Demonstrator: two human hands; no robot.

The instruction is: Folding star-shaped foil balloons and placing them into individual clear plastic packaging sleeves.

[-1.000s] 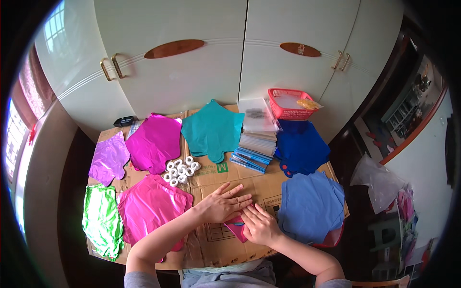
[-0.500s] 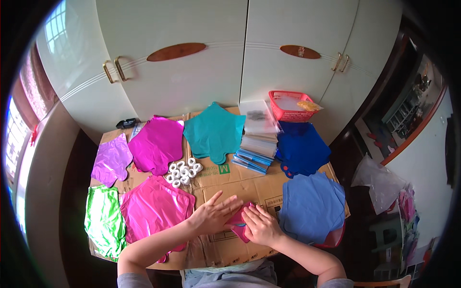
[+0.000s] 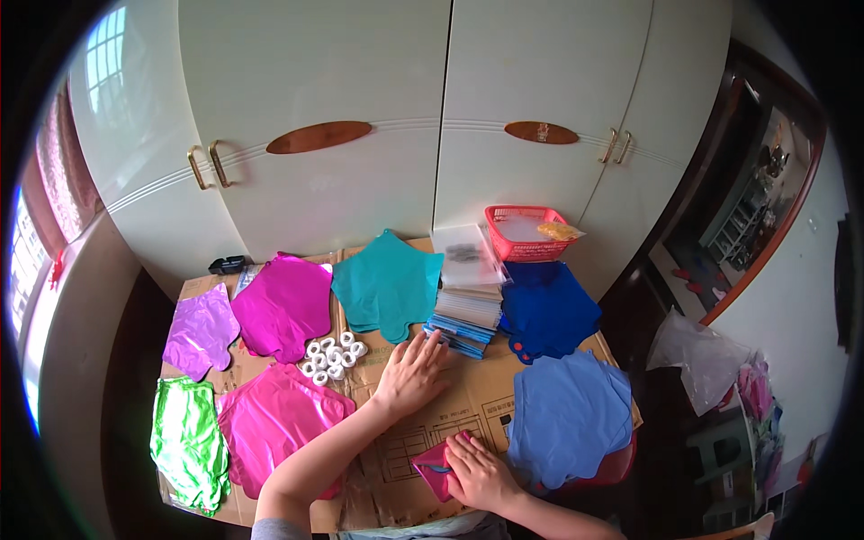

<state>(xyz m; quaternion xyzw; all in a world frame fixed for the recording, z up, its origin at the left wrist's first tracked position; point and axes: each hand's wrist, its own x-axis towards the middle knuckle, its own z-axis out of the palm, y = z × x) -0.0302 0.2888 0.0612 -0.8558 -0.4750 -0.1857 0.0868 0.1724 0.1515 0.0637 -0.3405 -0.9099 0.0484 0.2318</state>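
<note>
My left hand reaches over the cardboard with its fingers apart and nothing in them. Its fingertips are at the near left corner of a stack of flat cards or sleeves with blue edges; whether they touch it I cannot tell. My right hand lies flat, fingers stretched, on a folded pink foil balloon near the front of the table. Part of that foil is hidden under the hand, and a bit of blue shows in its fold. Small white ribbon rolls are bunched left of my left hand.
Flat foil balloons lie around: pink, green, lilac, magenta, teal, dark blue, light blue. Clear bags and a red basket stand at the back, before a white cabinet.
My left hand has left the folded pink foil and moved forward to the blue-edged stack. The right hand stays on the foil. The whole view has shifted slightly.
</note>
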